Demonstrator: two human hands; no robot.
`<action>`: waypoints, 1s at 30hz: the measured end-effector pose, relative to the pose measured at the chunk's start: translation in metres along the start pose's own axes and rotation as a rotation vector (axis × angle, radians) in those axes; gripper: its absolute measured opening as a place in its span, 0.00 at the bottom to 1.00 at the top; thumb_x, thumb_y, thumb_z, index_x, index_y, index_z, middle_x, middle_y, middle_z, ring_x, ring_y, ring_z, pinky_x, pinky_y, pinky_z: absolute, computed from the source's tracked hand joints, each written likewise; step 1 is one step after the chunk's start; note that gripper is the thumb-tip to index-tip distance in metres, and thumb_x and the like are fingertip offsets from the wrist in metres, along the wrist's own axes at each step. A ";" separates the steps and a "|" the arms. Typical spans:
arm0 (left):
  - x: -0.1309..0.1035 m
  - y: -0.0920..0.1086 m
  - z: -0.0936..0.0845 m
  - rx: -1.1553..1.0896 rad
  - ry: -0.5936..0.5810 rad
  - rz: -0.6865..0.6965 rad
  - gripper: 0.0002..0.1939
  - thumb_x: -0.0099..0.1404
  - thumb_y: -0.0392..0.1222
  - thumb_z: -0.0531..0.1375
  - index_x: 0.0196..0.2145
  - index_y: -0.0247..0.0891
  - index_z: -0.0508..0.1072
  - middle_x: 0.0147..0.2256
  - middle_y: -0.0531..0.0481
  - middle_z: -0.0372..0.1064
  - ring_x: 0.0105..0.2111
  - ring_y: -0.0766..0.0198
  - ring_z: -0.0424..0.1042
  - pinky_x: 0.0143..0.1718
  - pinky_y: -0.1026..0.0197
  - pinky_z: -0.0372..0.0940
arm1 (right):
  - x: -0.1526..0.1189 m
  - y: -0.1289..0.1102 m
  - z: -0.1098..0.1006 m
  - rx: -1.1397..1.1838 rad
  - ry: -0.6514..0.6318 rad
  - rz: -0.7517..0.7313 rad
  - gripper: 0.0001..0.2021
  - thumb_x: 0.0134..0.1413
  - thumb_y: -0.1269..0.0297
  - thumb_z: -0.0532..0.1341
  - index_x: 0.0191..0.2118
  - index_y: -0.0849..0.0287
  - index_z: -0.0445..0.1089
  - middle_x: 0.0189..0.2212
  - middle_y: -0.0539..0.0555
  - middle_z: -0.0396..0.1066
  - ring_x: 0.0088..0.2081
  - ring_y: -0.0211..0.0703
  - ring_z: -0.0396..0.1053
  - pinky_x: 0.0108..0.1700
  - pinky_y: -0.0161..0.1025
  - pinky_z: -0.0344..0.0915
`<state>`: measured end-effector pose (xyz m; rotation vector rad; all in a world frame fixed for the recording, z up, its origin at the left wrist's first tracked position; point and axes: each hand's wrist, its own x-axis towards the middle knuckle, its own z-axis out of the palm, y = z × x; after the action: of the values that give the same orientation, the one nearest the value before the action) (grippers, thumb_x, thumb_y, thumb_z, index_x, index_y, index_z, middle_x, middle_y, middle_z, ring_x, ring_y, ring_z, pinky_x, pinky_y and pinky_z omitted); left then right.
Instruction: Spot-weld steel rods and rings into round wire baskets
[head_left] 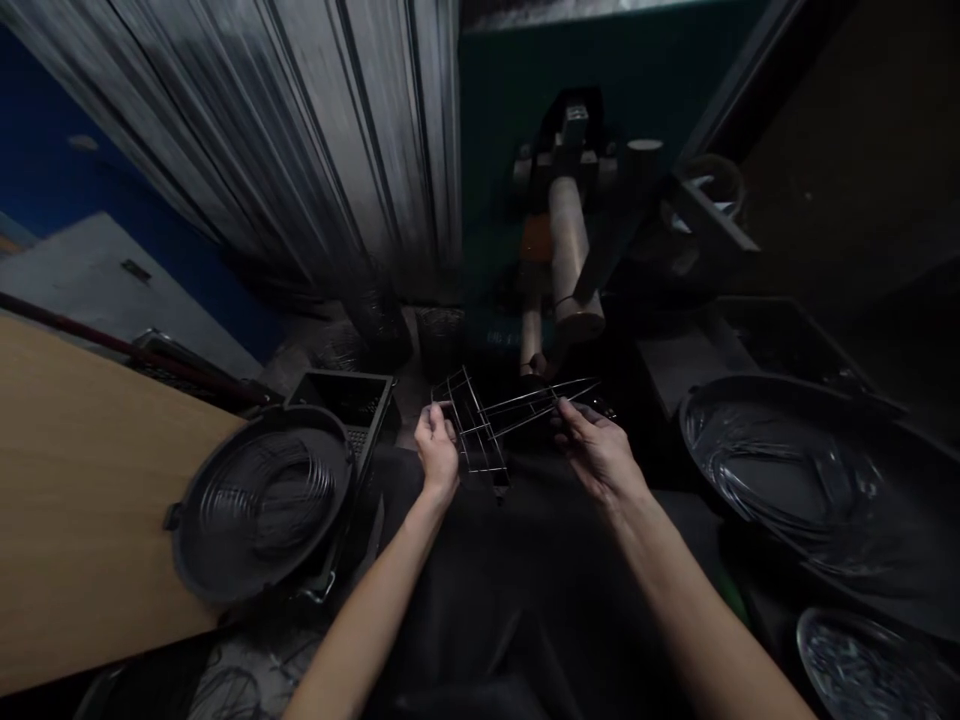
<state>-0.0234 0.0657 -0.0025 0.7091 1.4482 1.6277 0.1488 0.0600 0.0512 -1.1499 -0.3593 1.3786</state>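
Note:
A thin metal wire rack (474, 420) spans the space between my two hands, in front of the machine. My left hand (436, 440) pinches its left side, with the fingers closed on the wires. On the other side, my right hand (596, 440) grips the long narrow wire part that reaches out to the right. Just beyond the rack is the lower metal arm (532, 335) of the machine, below a thicker pale cylinder (571, 250). Whether the rack touches that lower arm I cannot tell in the dim light.
A round black basin (262, 500) with wire rings stands at left, beside a black crate (352, 395). At right is a larger black basin (787, 470) with wire pieces, and a bowl (862, 665) of small metal parts. The green machine body (495, 120) rises ahead.

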 end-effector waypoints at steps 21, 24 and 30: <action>0.008 0.024 0.009 0.015 -0.053 -0.065 0.18 0.65 0.52 0.52 0.36 0.34 0.71 0.17 0.61 0.44 0.16 0.73 0.45 0.18 0.69 0.43 | -0.001 -0.011 0.026 0.102 0.169 0.092 0.07 0.43 0.79 0.67 0.23 0.64 0.69 0.17 0.48 0.68 0.20 0.29 0.66 0.18 0.23 0.61; 0.009 0.024 0.008 -0.080 -0.103 -0.141 0.17 0.63 0.52 0.53 0.36 0.35 0.72 0.16 0.61 0.44 0.16 0.74 0.45 0.18 0.70 0.43 | 0.000 -0.011 0.025 0.097 0.157 0.105 0.06 0.44 0.79 0.66 0.24 0.65 0.70 0.19 0.48 0.69 0.20 0.29 0.66 0.19 0.22 0.61; 0.007 0.027 0.010 -0.143 -0.089 -0.174 0.15 0.62 0.49 0.55 0.37 0.34 0.71 0.17 0.61 0.44 0.16 0.74 0.45 0.17 0.70 0.41 | -0.003 -0.009 0.009 0.070 0.098 0.081 0.12 0.36 0.68 0.73 0.28 0.63 0.71 0.22 0.48 0.70 0.22 0.29 0.67 0.19 0.22 0.62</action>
<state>-0.0244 0.0770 0.0246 0.5513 1.2798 1.5283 0.1461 0.0627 0.0636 -1.1800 -0.1944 1.3887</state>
